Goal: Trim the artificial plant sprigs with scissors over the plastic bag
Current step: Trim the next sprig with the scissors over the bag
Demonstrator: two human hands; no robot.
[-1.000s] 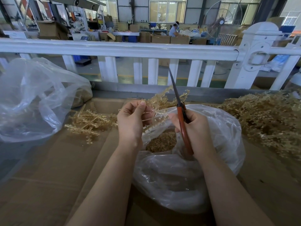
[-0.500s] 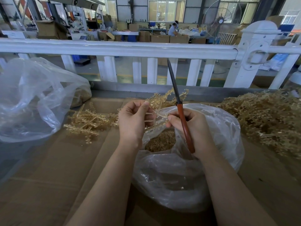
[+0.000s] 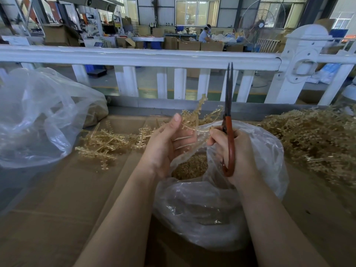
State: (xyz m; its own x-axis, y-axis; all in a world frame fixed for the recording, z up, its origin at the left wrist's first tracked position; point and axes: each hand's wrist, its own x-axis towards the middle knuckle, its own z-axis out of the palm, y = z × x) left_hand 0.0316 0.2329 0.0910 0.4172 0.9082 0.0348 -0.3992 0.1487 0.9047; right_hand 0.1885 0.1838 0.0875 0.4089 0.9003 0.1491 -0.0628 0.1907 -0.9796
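Right hand wrapped around the orange handles of the scissors, fingers curled tight; blades upright, tips a sliver apart, pointing at the white railing. Left hand curled around the stems of a golden sprig, thumb straight up, branched tips fanning out above the fingers and just beside the scissor pivot. Right forefinger and thumb also touching the sprig's stem close to the left hand.

Both hands above the open mouth of the plastic bag, clear and crumpled, sitting at the middle of the bench, which is covered in brown cardboard. Golden trimmings piled inside the bag, directly below the hands.

Loose sprigs lying flat left of the left hand, toward the bench's far edge. Large untrimmed heap along the right edge, reaching the far right corner. Second clear bag puffed up at the far left corner, with golden material showing through its wall. Beyond the railing, a workshop floor with cardboard boxes and a standing fan.
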